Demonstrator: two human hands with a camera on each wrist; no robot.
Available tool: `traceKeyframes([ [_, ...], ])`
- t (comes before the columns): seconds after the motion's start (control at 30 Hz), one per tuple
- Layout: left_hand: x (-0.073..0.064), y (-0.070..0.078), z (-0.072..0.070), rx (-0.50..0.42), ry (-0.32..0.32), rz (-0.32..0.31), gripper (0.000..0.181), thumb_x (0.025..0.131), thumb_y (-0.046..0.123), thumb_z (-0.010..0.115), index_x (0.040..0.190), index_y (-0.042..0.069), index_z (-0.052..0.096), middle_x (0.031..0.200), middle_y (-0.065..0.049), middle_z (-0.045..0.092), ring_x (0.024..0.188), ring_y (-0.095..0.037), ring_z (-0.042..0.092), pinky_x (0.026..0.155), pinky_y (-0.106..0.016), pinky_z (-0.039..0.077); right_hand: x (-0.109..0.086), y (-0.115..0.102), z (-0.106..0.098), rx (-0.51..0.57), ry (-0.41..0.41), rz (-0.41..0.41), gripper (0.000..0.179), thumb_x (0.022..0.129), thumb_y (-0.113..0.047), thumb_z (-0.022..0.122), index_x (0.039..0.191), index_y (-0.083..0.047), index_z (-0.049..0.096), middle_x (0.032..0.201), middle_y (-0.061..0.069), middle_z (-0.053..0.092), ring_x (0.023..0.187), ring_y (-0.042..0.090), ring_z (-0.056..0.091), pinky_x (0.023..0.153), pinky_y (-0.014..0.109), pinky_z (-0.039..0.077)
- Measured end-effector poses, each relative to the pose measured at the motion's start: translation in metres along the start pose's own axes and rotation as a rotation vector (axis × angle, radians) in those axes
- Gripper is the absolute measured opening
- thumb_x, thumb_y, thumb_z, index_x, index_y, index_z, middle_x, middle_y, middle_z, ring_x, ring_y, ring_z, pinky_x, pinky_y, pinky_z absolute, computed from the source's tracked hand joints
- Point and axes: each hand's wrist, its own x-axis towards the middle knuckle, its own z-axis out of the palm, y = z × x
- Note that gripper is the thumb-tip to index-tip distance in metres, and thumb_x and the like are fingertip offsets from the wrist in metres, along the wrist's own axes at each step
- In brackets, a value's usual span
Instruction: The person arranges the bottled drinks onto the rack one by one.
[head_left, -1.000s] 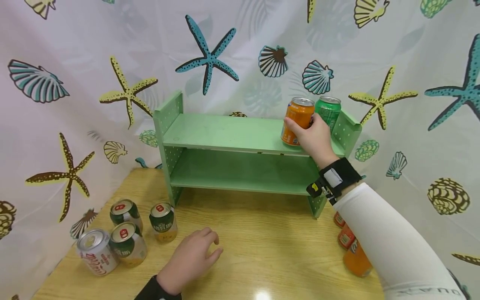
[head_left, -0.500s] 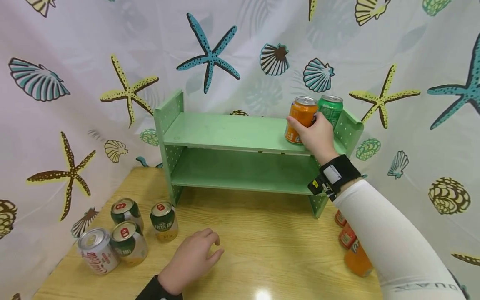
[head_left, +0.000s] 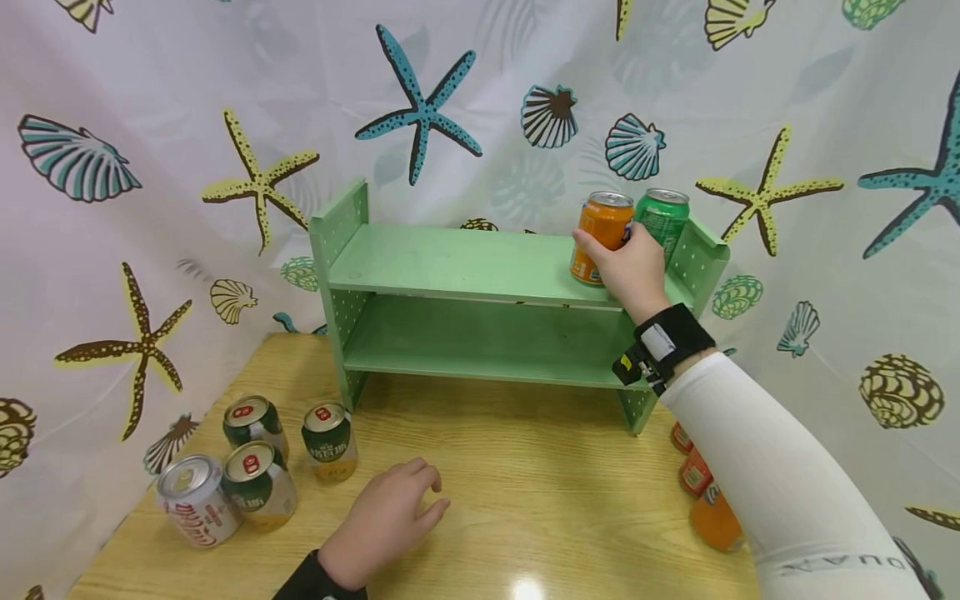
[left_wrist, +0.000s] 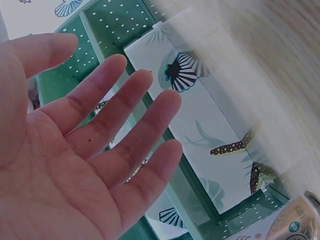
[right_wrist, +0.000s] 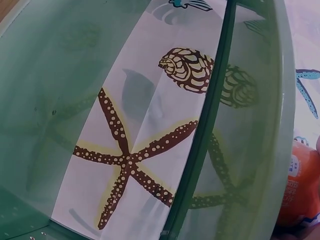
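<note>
On the top shelf of the green rack [head_left: 457, 258], my right hand [head_left: 633, 271] grips an orange soda can [head_left: 592, 250] round its side. A green can [head_left: 663, 218] stands just right of it, partly behind my fingers. In the right wrist view, the orange can [right_wrist: 302, 185] shows at the right edge, beyond the shelf. My left hand [head_left: 393, 521] holds nothing over the wooden table, its fingers loosely bent. The left wrist view shows its palm [left_wrist: 65, 170] with the fingers apart. Nearest to it is a green-and-white can [head_left: 330, 446].
Two more green-and-white cans, one in front [head_left: 258, 487] and one behind [head_left: 255, 423], stand at the left beside a white Coca-Cola can [head_left: 198, 504]. Right of the rack, red cans [head_left: 694, 472] and an orange bottle or can [head_left: 716, 521] are partly hidden by my right sleeve.
My right hand and the orange can have shifted very slightly back on the top shelf. The left hand has stayed where it was; the whole view has drifted a little.
</note>
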Motion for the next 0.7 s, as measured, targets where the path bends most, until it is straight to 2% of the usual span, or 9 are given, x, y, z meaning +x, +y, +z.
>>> traceKeyframes([
  [0.47,0.006,0.008,-0.001,0.007,0.008,-0.058,0.019,0.093,0.028,0.078,0.097,0.011,0.071,0.093,-0.001,0.067,0.077,-0.011,0.061,0.066,-0.031,0.051,0.013,-0.001,0.0,-0.074,-0.071,0.049,0.094,0.09,-0.073,0.061,0.144,0.002,0.043,0.139,0.024,0.059,0.126,0.039,0.059,0.108,0.053,0.048],
  [0.7,0.011,0.012,0.0,-0.009,0.007,-0.084,0.019,0.092,0.027,0.078,0.097,0.01,0.071,0.093,-0.002,0.068,0.076,-0.01,0.06,0.065,-0.031,0.05,0.022,0.003,0.005,-0.072,-0.037,0.047,0.092,0.09,-0.072,0.062,0.141,0.003,0.045,0.136,0.024,0.061,0.123,0.039,0.062,0.105,0.052,0.05],
])
